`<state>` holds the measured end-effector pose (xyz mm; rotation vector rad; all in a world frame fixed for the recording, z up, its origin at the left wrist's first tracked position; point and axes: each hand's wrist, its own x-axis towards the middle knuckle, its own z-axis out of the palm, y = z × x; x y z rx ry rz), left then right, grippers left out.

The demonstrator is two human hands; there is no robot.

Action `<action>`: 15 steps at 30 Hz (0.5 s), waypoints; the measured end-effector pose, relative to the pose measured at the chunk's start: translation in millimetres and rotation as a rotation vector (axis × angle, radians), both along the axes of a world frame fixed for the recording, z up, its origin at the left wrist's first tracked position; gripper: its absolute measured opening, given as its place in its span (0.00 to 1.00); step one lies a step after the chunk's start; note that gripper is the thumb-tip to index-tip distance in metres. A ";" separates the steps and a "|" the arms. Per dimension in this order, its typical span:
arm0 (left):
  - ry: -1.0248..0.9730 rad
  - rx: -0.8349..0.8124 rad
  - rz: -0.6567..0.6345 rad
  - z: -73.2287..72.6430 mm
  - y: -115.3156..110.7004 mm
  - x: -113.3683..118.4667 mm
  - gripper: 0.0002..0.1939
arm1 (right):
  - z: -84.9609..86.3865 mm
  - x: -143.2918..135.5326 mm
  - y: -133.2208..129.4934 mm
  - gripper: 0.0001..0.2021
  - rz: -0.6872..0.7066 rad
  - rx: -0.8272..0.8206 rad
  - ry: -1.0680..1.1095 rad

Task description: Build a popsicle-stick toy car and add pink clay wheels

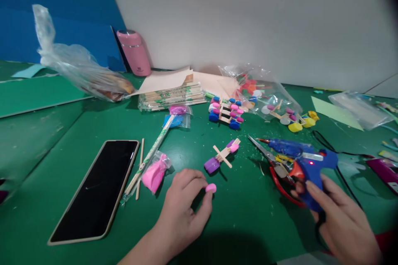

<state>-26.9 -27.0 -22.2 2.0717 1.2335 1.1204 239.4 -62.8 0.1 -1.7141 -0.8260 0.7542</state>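
Between thumb and forefinger, my left hand (186, 207) pinches a small pink clay disc (211, 188) just above the green table. My right hand (338, 215) is wrapped round the handle of a blue hot glue gun (311, 159), whose small red light is lit and whose nozzle points left. Ahead of my left hand lies a small stick model (221, 157) with purple and pink clay pieces and a crossed wooden stick. Red-handled scissors (281, 186) lie beneath the glue gun, partly hidden. A packet of pink clay (154, 174) rests left of my left hand.
A phone (96, 190) lies at left beside wrapped sticks (155, 145). Further back are finished-looking clay-wheeled models (226, 112), a bundle of skewers (172, 97), a pink flask (135, 54) and plastic bags (81, 68). The glue gun's black cord (345, 152) trails right.
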 end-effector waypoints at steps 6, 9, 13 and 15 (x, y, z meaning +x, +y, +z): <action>-0.087 -0.054 -0.042 2.9 0.6 -1.1 0.05 | 4.0 51.8 46.2 0.23 -0.070 0.022 -0.169; -0.141 -0.117 -0.046 4.5 0.5 -1.0 0.05 | 1.3 77.8 68.7 0.20 -0.017 -0.055 -0.304; -0.232 -0.248 -0.025 4.3 1.6 1.1 0.04 | -8.6 97.6 87.5 0.18 0.081 -0.167 -0.496; -0.287 -0.339 0.001 3.6 3.0 2.3 0.04 | -14.7 101.8 91.4 0.16 0.108 -0.190 -0.596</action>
